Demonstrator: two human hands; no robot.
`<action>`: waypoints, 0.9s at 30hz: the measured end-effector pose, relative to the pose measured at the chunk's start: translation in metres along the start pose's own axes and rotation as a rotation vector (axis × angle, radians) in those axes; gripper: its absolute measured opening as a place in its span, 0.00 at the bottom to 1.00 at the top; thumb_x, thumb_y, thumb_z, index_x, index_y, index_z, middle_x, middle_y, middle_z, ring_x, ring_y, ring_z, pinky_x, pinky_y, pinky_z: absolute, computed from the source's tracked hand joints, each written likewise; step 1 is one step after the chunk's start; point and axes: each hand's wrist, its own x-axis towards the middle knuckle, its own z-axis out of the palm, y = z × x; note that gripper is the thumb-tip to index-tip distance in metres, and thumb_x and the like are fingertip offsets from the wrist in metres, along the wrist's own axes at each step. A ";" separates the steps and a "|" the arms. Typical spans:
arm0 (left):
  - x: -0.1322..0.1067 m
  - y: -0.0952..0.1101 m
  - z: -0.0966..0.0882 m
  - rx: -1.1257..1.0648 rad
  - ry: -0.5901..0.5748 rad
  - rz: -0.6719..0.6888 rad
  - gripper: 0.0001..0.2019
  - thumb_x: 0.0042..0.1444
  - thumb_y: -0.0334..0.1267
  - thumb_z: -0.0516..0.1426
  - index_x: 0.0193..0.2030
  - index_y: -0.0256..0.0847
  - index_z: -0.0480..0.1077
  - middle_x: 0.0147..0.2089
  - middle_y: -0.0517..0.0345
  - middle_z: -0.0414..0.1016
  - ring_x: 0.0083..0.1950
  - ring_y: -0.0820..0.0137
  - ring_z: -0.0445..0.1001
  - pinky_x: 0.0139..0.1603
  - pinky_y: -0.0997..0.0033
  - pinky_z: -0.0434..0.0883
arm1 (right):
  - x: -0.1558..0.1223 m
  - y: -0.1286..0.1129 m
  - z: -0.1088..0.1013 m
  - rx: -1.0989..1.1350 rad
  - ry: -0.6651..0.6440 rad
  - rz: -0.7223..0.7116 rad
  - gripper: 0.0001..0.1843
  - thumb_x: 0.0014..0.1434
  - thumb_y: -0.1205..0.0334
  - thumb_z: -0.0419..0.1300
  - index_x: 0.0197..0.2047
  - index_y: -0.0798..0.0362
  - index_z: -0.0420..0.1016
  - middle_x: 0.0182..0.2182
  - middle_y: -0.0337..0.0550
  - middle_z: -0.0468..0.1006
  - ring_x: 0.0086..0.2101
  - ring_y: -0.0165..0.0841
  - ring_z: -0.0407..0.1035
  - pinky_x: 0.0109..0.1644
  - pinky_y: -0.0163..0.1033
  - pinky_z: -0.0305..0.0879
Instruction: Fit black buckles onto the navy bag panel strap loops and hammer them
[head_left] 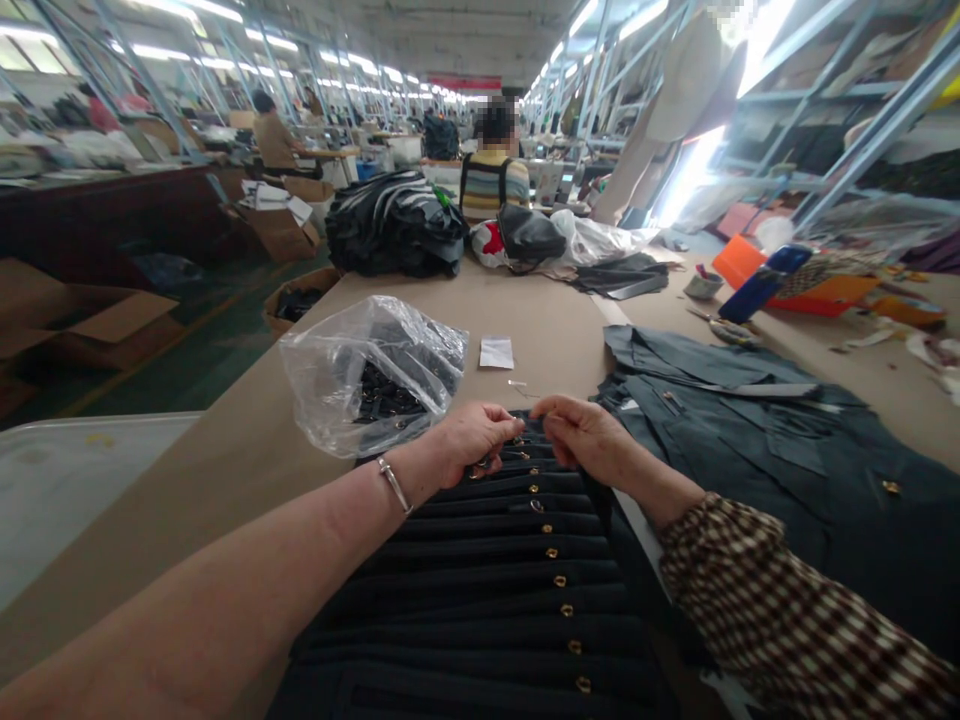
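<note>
My left hand (478,437) is closed in a pinch above the far end of a row of overlapping dark fabric pieces (480,585). Something small and shiny shows at its fingertips, too small to name. Close by, my right hand (586,432) has thumb and forefinger pressed together at the far edge of the same row; what they pinch is hidden. A line of small gold-coloured metal fittings (552,552) runs down the pieces toward me. Just beyond my left hand lies a clear plastic bag (322,370) with dark pieces bearing metal fittings inside.
A white paper slip (496,352) lies beyond my hands. On the right are flat dark fabric panels (750,430), with an orange tray (832,296) and a blue box (766,283) behind. A dark fabric pile (397,222) stands at the table's far end. A person (495,180) sits beyond.
</note>
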 end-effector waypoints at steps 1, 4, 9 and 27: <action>0.002 -0.001 0.002 0.059 0.000 0.024 0.06 0.58 0.39 0.55 0.32 0.41 0.64 0.15 0.70 0.56 0.14 0.78 0.58 0.13 0.80 0.49 | -0.001 0.002 0.000 -0.024 -0.049 0.043 0.09 0.56 0.60 0.53 0.40 0.53 0.68 0.20 0.29 0.65 0.14 0.22 0.58 0.15 0.27 0.53; 0.007 -0.006 0.007 0.271 -0.009 0.085 0.08 0.57 0.42 0.54 0.32 0.40 0.66 0.17 0.69 0.58 0.16 0.79 0.58 0.15 0.79 0.52 | -0.004 0.007 0.002 0.002 -0.117 0.100 0.13 0.55 0.61 0.54 0.44 0.52 0.64 0.23 0.31 0.69 0.15 0.23 0.61 0.16 0.28 0.56; 0.016 -0.009 0.009 0.450 0.050 0.080 0.07 0.53 0.40 0.54 0.32 0.39 0.69 0.17 0.68 0.59 0.15 0.78 0.57 0.16 0.77 0.51 | -0.004 0.016 0.000 -0.137 -0.148 0.151 0.07 0.52 0.62 0.55 0.36 0.54 0.66 0.21 0.32 0.69 0.18 0.25 0.62 0.19 0.29 0.57; 0.023 -0.013 0.012 0.794 0.079 0.126 0.06 0.48 0.33 0.55 0.23 0.37 0.70 0.16 0.66 0.61 0.19 0.77 0.59 0.22 0.75 0.56 | -0.006 0.037 -0.005 -0.659 -0.166 0.095 0.10 0.48 0.72 0.57 0.31 0.53 0.78 0.24 0.36 0.76 0.27 0.28 0.67 0.29 0.31 0.58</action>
